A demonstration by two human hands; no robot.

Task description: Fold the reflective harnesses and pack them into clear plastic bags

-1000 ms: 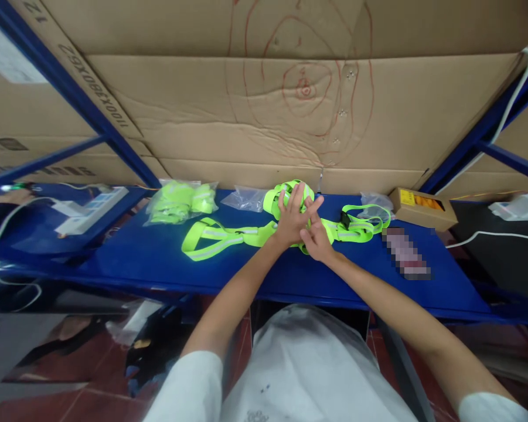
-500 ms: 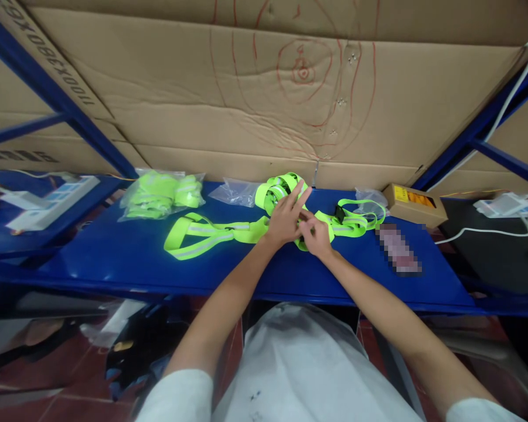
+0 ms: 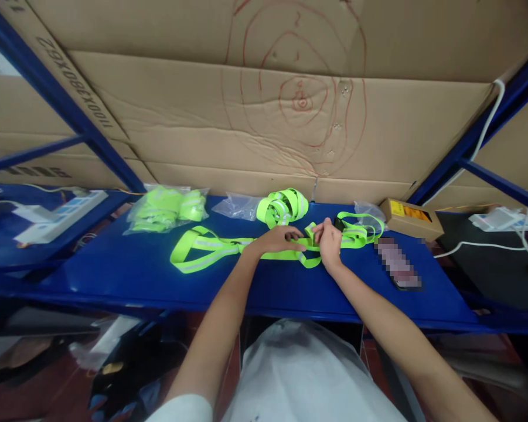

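A neon yellow-green reflective strap (image 3: 211,245) with a silver stripe lies lengthwise across the blue table, looped at its left end. My left hand (image 3: 276,241) rests over its middle, fingers stretched out and slightly apart. Just to the right, my right hand (image 3: 329,245) is closed with fingers pinched on a part of the strap, near a black buckle (image 3: 339,224). A short loop of strap hangs toward me between the hands. Behind them sits a coiled bundle of the same strap (image 3: 285,206). What lies under the left palm is hidden.
A clear bag of neon straps (image 3: 164,210) and a flat clear bag (image 3: 237,206) lie at the back left. On the right are a small cardboard box (image 3: 411,218) and a blurred-out phone (image 3: 398,262). Cardboard (image 3: 180,117) walls the back; a power strip (image 3: 61,217) lies left.
My hands have come apart and down from in front of the coiled bundle, which now shows fully. The right hand has shifted right along the strap. The view has tilted up slightly.
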